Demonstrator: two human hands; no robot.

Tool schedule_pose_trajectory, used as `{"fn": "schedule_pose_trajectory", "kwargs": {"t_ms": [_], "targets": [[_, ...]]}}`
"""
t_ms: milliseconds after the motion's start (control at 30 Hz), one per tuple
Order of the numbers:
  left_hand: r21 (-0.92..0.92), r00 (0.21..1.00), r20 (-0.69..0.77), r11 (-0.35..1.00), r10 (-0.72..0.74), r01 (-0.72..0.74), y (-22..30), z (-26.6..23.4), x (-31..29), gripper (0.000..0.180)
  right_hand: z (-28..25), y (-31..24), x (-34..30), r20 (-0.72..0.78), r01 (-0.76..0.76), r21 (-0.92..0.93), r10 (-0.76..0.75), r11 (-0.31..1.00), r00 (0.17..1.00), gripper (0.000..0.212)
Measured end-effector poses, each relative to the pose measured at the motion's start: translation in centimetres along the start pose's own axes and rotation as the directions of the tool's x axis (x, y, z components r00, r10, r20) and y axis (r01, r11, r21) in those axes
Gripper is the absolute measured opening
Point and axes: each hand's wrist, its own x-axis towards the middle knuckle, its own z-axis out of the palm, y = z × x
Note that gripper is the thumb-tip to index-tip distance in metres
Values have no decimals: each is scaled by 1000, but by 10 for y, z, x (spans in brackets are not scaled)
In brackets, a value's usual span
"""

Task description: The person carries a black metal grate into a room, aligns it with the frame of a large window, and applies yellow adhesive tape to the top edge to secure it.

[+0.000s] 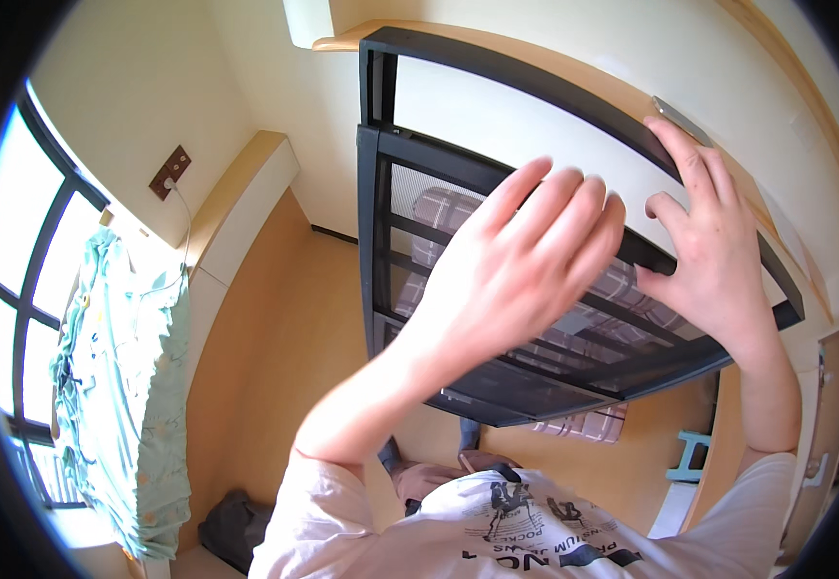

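Note:
A large black metal frame (369, 203) with crossbars and mesh panels stands upright and tilted before me. My left hand (526, 256) is in front of its inner crossbar (448, 154), back toward me, fingers loosely bent and nothing seen in them. Whether it touches the bar cannot be told. To its right, my right hand (714, 232) has its fingers spread, nearest the outer top rail (535, 82); its thumb points toward the inner bar's right end. Plaid fabric (439, 207) shows through the mesh.
At left, a light green curtain (135, 386) hangs by a barred window (33, 212). A brown wall socket (170, 174) has a cord plugged in. A dark bag (234, 521) lies lower left, and a light blue stool (690, 455) stands lower right. A wooden ledge (342, 43) runs behind the frame.

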Motion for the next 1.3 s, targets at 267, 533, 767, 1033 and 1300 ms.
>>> {"fn": "schedule_pose_trajectory", "kwargs": {"t_ms": [267, 533, 767, 1033, 1300], "targets": [[16, 906, 362, 971, 219, -241, -29, 18, 7, 13, -10, 4, -6, 69, 44, 20, -46, 999, 997, 57], [5, 851, 495, 979, 175, -204, 12, -106, -64, 18, -1, 27, -12, -78, 85, 163, -73, 983, 994, 75], [142, 778, 617, 989, -120, 40, 0, -221, -152, 17, 4, 10, -4, -84, 14, 157, -1, 988, 996, 62], [455, 581, 666, 872, -467, 179, -15, -359, -243, 34, 11, 9, 0, 6, -162, 291, 168, 943, 986, 49], [705, 495, 505, 669, -707, 236, -38, -476, -291, 31, 17, 7, -5, -55, -208, 155, 218, 966, 974, 44]]}}
